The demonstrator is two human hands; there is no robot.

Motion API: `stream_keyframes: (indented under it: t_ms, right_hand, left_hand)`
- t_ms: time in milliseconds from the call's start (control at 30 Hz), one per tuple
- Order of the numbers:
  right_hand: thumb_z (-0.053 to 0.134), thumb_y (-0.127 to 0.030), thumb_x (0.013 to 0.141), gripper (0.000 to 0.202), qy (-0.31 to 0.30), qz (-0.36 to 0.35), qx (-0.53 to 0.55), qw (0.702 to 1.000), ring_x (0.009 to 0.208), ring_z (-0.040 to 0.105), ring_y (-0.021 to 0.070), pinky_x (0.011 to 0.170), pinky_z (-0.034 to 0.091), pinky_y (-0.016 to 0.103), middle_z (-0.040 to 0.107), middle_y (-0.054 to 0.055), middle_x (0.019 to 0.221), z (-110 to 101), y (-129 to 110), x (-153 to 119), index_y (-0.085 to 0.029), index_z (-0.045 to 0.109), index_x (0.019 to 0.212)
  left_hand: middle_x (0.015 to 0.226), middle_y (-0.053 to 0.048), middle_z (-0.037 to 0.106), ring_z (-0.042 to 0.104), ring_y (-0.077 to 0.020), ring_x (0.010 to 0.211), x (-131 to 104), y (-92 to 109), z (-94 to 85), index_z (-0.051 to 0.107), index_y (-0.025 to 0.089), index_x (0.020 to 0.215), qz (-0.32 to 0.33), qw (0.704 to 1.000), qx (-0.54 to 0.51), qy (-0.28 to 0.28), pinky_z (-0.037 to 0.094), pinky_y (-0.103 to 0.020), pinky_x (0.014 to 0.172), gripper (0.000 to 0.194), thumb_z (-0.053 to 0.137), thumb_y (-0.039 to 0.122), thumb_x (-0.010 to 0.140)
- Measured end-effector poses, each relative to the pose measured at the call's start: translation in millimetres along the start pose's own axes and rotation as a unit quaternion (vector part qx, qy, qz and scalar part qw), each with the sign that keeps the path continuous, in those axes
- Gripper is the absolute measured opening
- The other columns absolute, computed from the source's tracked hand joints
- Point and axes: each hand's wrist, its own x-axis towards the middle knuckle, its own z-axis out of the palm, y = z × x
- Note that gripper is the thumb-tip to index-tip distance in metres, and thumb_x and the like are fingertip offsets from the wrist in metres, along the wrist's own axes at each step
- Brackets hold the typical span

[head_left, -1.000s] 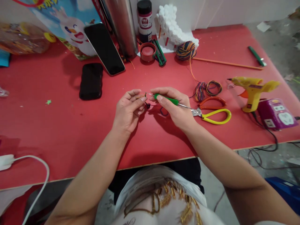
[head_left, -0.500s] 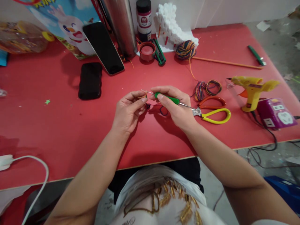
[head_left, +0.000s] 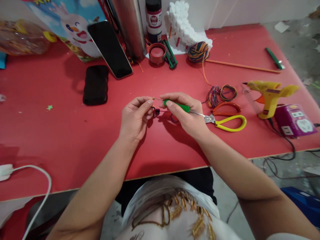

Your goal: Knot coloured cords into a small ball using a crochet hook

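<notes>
A small dark piece of yarn work (head_left: 156,112) hangs at the fingertips of my left hand (head_left: 135,116), which pinches it between thumb and forefinger. In my right hand (head_left: 188,111) is a green-handled crochet hook (head_left: 183,106), its thin metal tip reaching to my left fingertips. A thread runs from the yarn work towards my right hand, with a dark loop below it. To the right, loose multicoloured yarn coils (head_left: 213,96) lie on the table, joined by an orange strand to a yarn ball (head_left: 198,52).
Scissors (head_left: 231,123) with red and yellow handles lie right of my right hand. Further right are a yellow glue gun (head_left: 270,96) and a purple power socket (head_left: 295,120). A black case (head_left: 96,85), a leaning phone (head_left: 110,50) and a metal flask (head_left: 130,28) stand at the back left.
My left thumb and forefinger have closed nearer the hook's tip, and the yarn work has turned slightly, showing more of its dark part. My right hand has barely moved.
</notes>
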Motion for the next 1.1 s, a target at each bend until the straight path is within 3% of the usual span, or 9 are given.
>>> stream_keyframes:
  t_ms: [433, 533, 633, 700, 767, 867, 967, 1033, 1100]
  right_hand:
    - [0.071, -0.034, 0.099, 0.019, 0.014, 0.004, -0.043, 0.999, 0.087, 0.077, 0.0176, 0.084, 0.062, 0.031, 0.083, 0.004, 0.091, 0.8, -5.4, 0.0, -0.020, 0.083, 0.101]
    - [0.068, -0.034, 0.101, 0.020, 0.015, -0.008, -0.047, 0.999, 0.086, 0.077, 0.0176, 0.082, 0.062, 0.030, 0.082, 0.004, 0.090, 0.7, -3.1, 0.2, -0.019, 0.082, 0.102]
    - [0.061, -0.034, 0.106, 0.024, 0.038, -0.073, -0.121, 0.989, 0.094, 0.077, 0.0189, 0.089, 0.061, 0.033, 0.082, 0.007, 0.102, -5.1, 5.3, 2.4, -0.019, 0.080, 0.111]
    - [0.057, -0.033, 0.109, 0.027, 0.035, -0.128, -0.242, 0.961, 0.108, 0.075, 0.0221, 0.099, 0.057, 0.037, 0.081, 0.010, 0.116, -11.8, 10.6, 5.0, -0.020, 0.078, 0.119]
    - [0.054, -0.032, 0.110, 0.030, 0.001, -0.119, -0.378, 0.918, 0.108, 0.073, 0.0249, 0.096, 0.056, 0.038, 0.079, 0.013, 0.118, -17.9, 11.0, 8.1, -0.018, 0.076, 0.126]
    - [0.047, -0.021, 0.110, 0.036, -0.070, -0.048, -0.583, 0.808, 0.097, 0.072, 0.0287, 0.082, 0.052, 0.039, 0.073, 0.018, 0.120, -21.3, -0.9, 14.1, -0.014, 0.070, 0.136]
    - [0.038, -0.004, 0.104, 0.042, -0.184, -0.024, -0.684, 0.705, 0.102, 0.070, 0.0326, 0.084, 0.048, 0.042, 0.072, 0.024, 0.123, -19.0, -20.0, 23.0, -0.009, 0.070, 0.129]
    - [0.039, 0.001, 0.099, 0.045, -0.193, -0.026, -0.678, 0.709, 0.106, 0.070, 0.0334, 0.086, 0.048, 0.043, 0.071, 0.025, 0.125, -16.5, -29.3, 29.6, -0.008, 0.069, 0.132]
    - [0.044, 0.000, 0.098, 0.045, -0.147, -0.044, -0.606, 0.780, 0.105, 0.070, 0.0304, 0.087, 0.050, 0.042, 0.072, 0.023, 0.126, -13.0, -32.3, 35.0, -0.009, 0.069, 0.133]
  left_hand:
    - [0.061, 0.003, 0.062, 0.052, -0.0059, 0.050, -1.7, -5.5, -4.4, 0.077, 0.018, 0.084, 0.132, 0.981, 0.141, 0.020, 0.040, -0.017, 0.047, 0.008, 0.081, 0.012, 0.086]
    - [0.062, 0.003, 0.063, 0.052, -0.0057, 0.050, -0.9, -5.9, -4.9, 0.076, 0.019, 0.084, 0.138, 0.977, 0.157, 0.031, 0.040, -0.016, 0.046, 0.009, 0.082, 0.013, 0.086]
    - [0.060, 0.004, 0.061, 0.051, -0.0061, 0.050, 2.6, -5.9, -6.1, 0.075, 0.020, 0.083, 0.113, 0.986, 0.121, 0.037, 0.040, -0.016, 0.046, 0.010, 0.081, 0.013, 0.087]
    - [0.063, 0.003, 0.063, 0.052, -0.0063, 0.050, 5.0, -5.4, -6.7, 0.074, 0.019, 0.081, 0.079, 0.992, 0.094, 0.033, 0.037, -0.016, 0.043, 0.011, 0.083, 0.013, 0.084]
    - [0.069, 0.000, 0.068, 0.051, -0.0057, 0.049, 6.0, -4.4, -6.6, 0.074, 0.018, 0.079, 0.049, 0.995, 0.082, 0.020, 0.033, -0.016, 0.040, 0.011, 0.085, 0.013, 0.079]
    - [0.077, -0.004, 0.075, 0.049, -0.0041, 0.047, 4.3, -2.5, -5.1, 0.075, 0.016, 0.079, 0.031, 0.996, 0.080, -0.004, 0.030, -0.015, 0.038, 0.012, 0.086, 0.016, 0.075]
    - [0.076, -0.004, 0.076, 0.049, -0.0042, 0.047, 1.1, -0.6, -2.8, 0.075, 0.017, 0.079, 0.034, 0.996, 0.082, -0.010, 0.030, -0.015, 0.039, 0.014, 0.087, 0.015, 0.071]
    - [0.074, -0.003, 0.075, 0.050, -0.0045, 0.047, -0.7, 0.6, -1.3, 0.076, 0.017, 0.081, 0.034, 0.996, 0.087, -0.006, 0.032, -0.015, 0.039, 0.018, 0.088, 0.013, 0.068]
    - [0.074, -0.002, 0.076, 0.052, -0.0047, 0.048, -1.9, 1.4, -0.3, 0.077, 0.017, 0.086, 0.033, 0.996, 0.087, -0.002, 0.034, -0.015, 0.040, 0.023, 0.090, 0.013, 0.067]
